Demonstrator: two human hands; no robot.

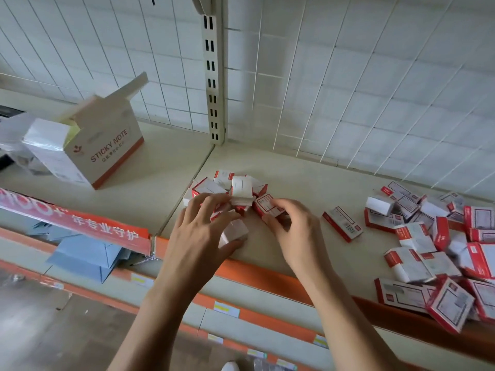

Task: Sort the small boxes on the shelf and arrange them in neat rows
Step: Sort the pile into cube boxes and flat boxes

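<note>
Small boxes, sorting begun: cluster (235,188) by the shelf (308,180) front edge; loose heap (428,250) at its right end. Left hand (203,228) grips a white box (235,231); right hand (293,226) pinches a red-framed box (267,206). Next, probably: butt both flush.

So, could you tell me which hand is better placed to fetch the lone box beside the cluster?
The right hand, probably: the lone box lies to its right, while the left hand, gripping a white box, would have to cross the cluster.

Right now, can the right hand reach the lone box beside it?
Probably yes: the lone box lies just right of the right hand, only bare shelf between, though it grips a red box.
</note>
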